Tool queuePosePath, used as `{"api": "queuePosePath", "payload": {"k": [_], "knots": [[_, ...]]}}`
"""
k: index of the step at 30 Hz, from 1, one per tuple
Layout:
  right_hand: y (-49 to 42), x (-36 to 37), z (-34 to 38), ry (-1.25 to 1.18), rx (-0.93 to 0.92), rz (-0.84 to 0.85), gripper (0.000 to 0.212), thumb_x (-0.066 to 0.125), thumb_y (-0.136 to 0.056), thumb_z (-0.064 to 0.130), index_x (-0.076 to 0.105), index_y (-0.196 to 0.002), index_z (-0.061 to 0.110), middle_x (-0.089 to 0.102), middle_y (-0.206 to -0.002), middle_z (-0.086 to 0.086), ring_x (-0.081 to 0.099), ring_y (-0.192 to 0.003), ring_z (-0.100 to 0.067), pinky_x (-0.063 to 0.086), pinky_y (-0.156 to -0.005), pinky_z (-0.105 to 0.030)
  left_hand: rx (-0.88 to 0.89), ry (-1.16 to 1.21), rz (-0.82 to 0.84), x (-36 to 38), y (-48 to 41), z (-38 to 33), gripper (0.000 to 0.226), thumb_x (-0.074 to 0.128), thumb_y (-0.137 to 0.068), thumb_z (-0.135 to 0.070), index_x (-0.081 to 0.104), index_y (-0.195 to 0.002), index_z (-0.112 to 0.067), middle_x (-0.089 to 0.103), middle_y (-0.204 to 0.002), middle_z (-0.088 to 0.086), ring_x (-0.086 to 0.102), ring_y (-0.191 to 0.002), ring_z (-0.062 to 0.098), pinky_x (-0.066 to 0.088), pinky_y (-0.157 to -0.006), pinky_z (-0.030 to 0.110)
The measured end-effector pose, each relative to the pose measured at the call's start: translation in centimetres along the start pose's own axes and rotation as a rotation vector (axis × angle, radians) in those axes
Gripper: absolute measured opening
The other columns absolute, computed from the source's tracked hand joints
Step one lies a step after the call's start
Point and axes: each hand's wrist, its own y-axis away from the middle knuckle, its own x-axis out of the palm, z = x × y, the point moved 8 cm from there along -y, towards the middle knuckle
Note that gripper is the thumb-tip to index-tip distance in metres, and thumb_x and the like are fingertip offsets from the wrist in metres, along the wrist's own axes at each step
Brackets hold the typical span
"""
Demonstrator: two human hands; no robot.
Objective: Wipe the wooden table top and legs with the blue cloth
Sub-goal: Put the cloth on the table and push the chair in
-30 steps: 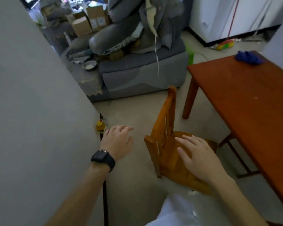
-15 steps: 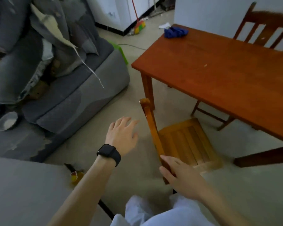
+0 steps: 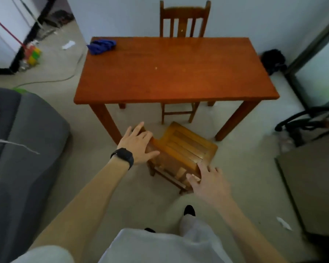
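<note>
So our left hand (image 3: 139,146) and right hand (image 3: 208,180) rest spread and loose on the small yellow-brown wooden chair (image 3: 184,149) near us, while the crumpled blue cloth (image 3: 101,46) lies at the far-left corner of the reddish rectangular wooden table (image 3: 175,78), well beyond both, closer to our left.

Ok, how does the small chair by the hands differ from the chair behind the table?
The small chair is lighter, yellowish; the far chair is darker red-brown. The small chair sits at the table's near side, the far chair at its far side. The left hand rests on the small chair's back and the right hand touches its corner; the far chair is untouched. Both are wooden.
</note>
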Motion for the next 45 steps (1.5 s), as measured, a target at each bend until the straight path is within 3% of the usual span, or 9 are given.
{"api": "queuePosePath", "payload": {"k": [7, 15, 23, 29, 33, 35, 38, 43, 45], "knots": [[2.0, 1.7, 2.1, 0.206, 0.013, -0.062, 0.070, 0.015, -0.088, 0.082, 0.051, -0.123, 0.032, 0.059, -0.120, 0.004, 0.054, -0.112, -0.022, 0.049, -0.089, -0.036, 0.109, -0.206, 0.018, 1.0, 2.1, 0.4, 0.079, 0.020, -0.084, -0.084, 0.042, -0.139, -0.032, 0.042, -0.146, 0.001, 0.023, -0.141, 0.033, 0.027, -0.109, 0.050], [3.3, 2.5, 3.0, 0.264, -0.025, -0.068, 0.064, 0.015, -0.087, 0.081, 0.054, -0.111, 0.036, 0.054, -0.104, 0.012, 0.055, -0.104, -0.012, 0.050, -0.078, -0.026, 0.072, -0.087, -0.050, 2.4, 3.8, 1.7, 0.084, 0.023, -0.077, -0.089, 0.050, -0.129, -0.029, 0.045, -0.139, 0.001, 0.024, -0.136, 0.031, 0.032, -0.103, 0.047], [-6.1, -4.5, 0.1, 0.346, -0.092, -0.063, 0.066, 0.026, -0.079, 0.088, 0.058, -0.088, 0.032, 0.055, -0.081, 0.013, 0.057, -0.077, -0.008, 0.041, -0.057, -0.021, 0.037, -0.016, -0.044, -0.8, -3.2, 0.4, 0.080, 0.028, -0.078, -0.088, 0.053, -0.127, -0.029, 0.047, -0.136, 0.003, 0.028, -0.133, 0.031, 0.032, -0.102, 0.049], [-11.6, -7.4, -2.4, 0.373, -0.168, -0.039, 0.071, 0.026, -0.075, 0.090, 0.065, -0.097, 0.034, 0.058, -0.088, 0.013, 0.055, -0.079, -0.006, 0.034, -0.054, -0.018, 0.190, -0.109, -0.091, -1.0, -7.7, -1.1, 0.078, 0.015, -0.081, -0.087, 0.054, -0.120, -0.031, 0.055, -0.123, 0.000, 0.046, -0.115, 0.028, 0.035, -0.097, 0.044], [-15.9, -10.1, -4.7, 0.392, -0.221, -0.058, 0.073, 0.027, -0.074, 0.091, 0.067, -0.099, 0.035, 0.058, -0.087, 0.014, 0.054, -0.081, -0.005, 0.035, -0.056, -0.018, 0.274, -0.132, -0.185, -1.3, -11.0, -3.4, 0.069, 0.009, -0.092, -0.074, 0.060, -0.117, -0.035, 0.067, -0.100, -0.002, 0.062, -0.083, 0.022, 0.048, -0.079, 0.039], [-18.3, -11.7, -5.7, 0.413, -0.247, -0.082, 0.076, 0.026, -0.071, 0.093, 0.068, -0.097, 0.035, 0.057, -0.086, 0.015, 0.052, -0.080, -0.005, 0.034, -0.056, -0.020, 0.266, -0.110, -0.209, -2.0, -12.9, -4.1, 0.066, 0.010, -0.095, -0.070, 0.061, -0.120, -0.036, 0.068, -0.097, -0.004, 0.063, -0.078, 0.020, 0.049, -0.074, 0.036], [-21.7, -13.9, -6.8, 0.419, -0.287, -0.098, 0.072, 0.029, -0.068, 0.095, 0.064, -0.088, 0.035, 0.056, -0.086, 0.014, 0.049, -0.080, -0.007, 0.030, -0.055, -0.022, 0.237, -0.083, -0.213, -3.7, -15.5, -5.1, 0.067, 0.008, -0.093, -0.070, 0.052, -0.131, -0.037, 0.063, -0.108, -0.004, 0.060, -0.089, 0.020, 0.045, -0.082, 0.035], [-27.7, -16.9, -8.3, 0.431, -0.339, -0.114, 0.083, 0.018, -0.055, 0.102, 0.059, -0.075, 0.033, 0.051, -0.075, 0.015, 0.047, -0.072, -0.006, 0.047, -0.061, -0.026, 0.152, -0.087, -0.175, -5.4, -19.6, -6.0, 0.062, 0.011, -0.093, -0.070, 0.039, -0.139, -0.040, 0.058, -0.118, -0.003, 0.057, -0.101, 0.021, 0.040, -0.090, 0.035], [-29.8, -17.8, -8.6, 0.445, -0.357, -0.086, 0.080, 0.021, -0.057, 0.101, 0.057, -0.073, 0.032, 0.051, -0.074, 0.014, 0.046, -0.070, -0.005, 0.047, -0.060, -0.026, 0.132, -0.082, -0.171, -5.9, -21.2, -5.9, 0.061, 0.012, -0.094, -0.070, 0.037, -0.142, -0.041, 0.057, -0.119, -0.003, 0.056, -0.101, 0.021, 0.039, -0.089, 0.035]]}}
